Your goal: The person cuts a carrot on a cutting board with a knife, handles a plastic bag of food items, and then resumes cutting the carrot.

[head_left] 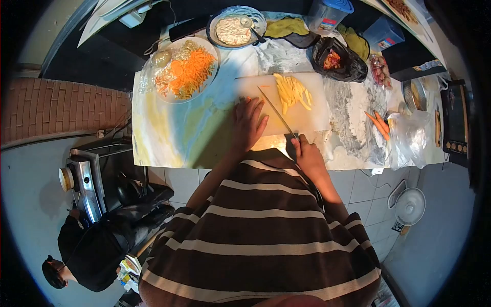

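My left hand (pixel 249 120) lies over the left side of a white cutting board (pixel 318 115), fingers stretched out and thumb apart. Small orange bits show by its fingertips. In my right hand (pixel 308 153) is the dark handle of a kitchen knife (pixel 277 113), its long blade slanting up and left across the board. Pale yellow cut sticks (pixel 291 92) lie in a pile just right of the blade. Up and left of the board stands a plate (pixel 216 71) heaped with shredded carrot (pixel 192 71) and other paler shreds.
A bowl of pale batter (pixel 232 30) with a ladle stands at the back. Behind the board's right are a black plastic bag (pixel 353 69) and lidded containers (pixel 330 15). Carrots (pixel 378 125) lie right beside a clear bag (pixel 409 135). Another person (pixel 89 250) is at lower left near a stove.
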Motion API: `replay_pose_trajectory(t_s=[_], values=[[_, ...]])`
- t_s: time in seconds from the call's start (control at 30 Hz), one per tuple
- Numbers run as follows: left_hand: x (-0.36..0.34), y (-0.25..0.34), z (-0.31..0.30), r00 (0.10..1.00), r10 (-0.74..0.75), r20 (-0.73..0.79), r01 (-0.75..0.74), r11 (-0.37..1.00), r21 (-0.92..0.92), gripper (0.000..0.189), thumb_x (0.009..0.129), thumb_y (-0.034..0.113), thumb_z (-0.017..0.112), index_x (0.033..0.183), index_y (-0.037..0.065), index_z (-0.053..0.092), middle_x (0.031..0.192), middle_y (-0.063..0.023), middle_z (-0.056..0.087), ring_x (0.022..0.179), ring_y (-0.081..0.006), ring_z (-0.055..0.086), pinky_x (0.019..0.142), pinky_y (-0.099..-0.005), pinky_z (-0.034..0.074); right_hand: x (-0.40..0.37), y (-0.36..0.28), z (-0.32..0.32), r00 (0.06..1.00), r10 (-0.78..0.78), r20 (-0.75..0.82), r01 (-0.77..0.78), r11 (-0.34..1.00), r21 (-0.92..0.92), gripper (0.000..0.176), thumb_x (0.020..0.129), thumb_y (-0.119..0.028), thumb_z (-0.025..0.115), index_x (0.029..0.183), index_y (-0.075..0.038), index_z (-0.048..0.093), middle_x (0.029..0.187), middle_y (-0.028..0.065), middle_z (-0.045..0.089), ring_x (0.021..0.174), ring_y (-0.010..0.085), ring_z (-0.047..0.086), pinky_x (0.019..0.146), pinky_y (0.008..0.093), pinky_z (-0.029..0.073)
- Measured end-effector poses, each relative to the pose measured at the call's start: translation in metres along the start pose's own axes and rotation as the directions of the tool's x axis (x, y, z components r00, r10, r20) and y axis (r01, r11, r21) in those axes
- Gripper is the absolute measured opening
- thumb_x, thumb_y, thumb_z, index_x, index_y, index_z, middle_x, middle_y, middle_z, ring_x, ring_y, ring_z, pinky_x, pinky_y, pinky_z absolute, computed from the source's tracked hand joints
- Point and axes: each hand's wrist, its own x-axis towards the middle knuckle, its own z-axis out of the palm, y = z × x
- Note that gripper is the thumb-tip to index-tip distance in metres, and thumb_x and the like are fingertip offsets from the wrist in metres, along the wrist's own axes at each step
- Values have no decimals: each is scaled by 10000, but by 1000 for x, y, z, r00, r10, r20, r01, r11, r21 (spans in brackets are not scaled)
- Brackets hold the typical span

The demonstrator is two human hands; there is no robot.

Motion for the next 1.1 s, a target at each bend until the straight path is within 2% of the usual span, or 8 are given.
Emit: replay_pose_trajectory(t_s=[0.2,0.37,0.6,0.67,0.77,0.93,1.0,1.1], values=[[1,2,-3,1000,17,5,-16,1000,-22,467,835,193,697,1265,64,569,1302,-99,533,1247,-328,455,1045,-474,342,8,-1,-2,1000,4,-18,-5,999,-44,404,1022,-347,426,1060,40,537,742,306,635,720,494,625,636,565,498],[0,1,0,1000,-2,15,2,1000,-2,470,829,235,710,1246,55,587,1319,-82,520,1262,-314,433,1063,-460,345,3,0,-5,998,27,64,-30,998,58,422,1023,-353,422,1074,48,541,750,313,633,742,504,621,647,563,499],[-1,-1,1,1000,5,7,-5,1000,-24,491,824,236,718,1250,37,576,1311,-73,531,1254,-308,437,1065,-467,342,-5,0,1,995,68,71,-76,991,113,420,1023,-343,428,1111,52,539,791,328,630,769,516,613,676,571,492],[-1,-2,2,1000,10,6,-10,999,-32,494,823,234,720,1251,35,574,1309,-71,533,1250,-307,438,1064,-468,341,-7,4,7,997,42,65,-51,990,134,485,1026,-365,438,1191,78,543,744,320,618,728,494,621,629,521,476],[-1,-3,4,1000,15,-2,-15,999,-41,498,820,228,723,1254,36,573,1311,-68,531,1246,-315,438,1062,-467,345,-9,0,8,998,38,55,-47,984,174,397,1026,-341,423,1117,30,529,770,327,627,754,519,610,643,570,486],[0,-2,2,1000,0,-2,0,996,-93,497,815,167,721,1272,48,566,1322,-74,536,1254,-322,444,1051,-462,350,-8,-2,8,998,50,44,-55,991,125,380,1030,-342,424,1076,24,516,732,318,615,732,517,602,626,564,465],[0,-2,3,1000,-6,5,6,995,-96,496,816,170,720,1271,49,567,1323,-73,535,1256,-325,443,1052,-465,348,-8,-3,9,999,49,11,-50,992,115,372,1032,-345,425,1062,15,515,712,317,603,725,515,594,630,558,448],[0,-3,2,1000,-12,23,14,996,-89,498,816,199,720,1266,47,571,1320,-69,531,1253,-325,439,1056,-465,343,-6,-2,11,997,45,57,-51,992,117,358,1033,-332,427,1074,14,510,704,318,600,709,522,587,610,565,444]])
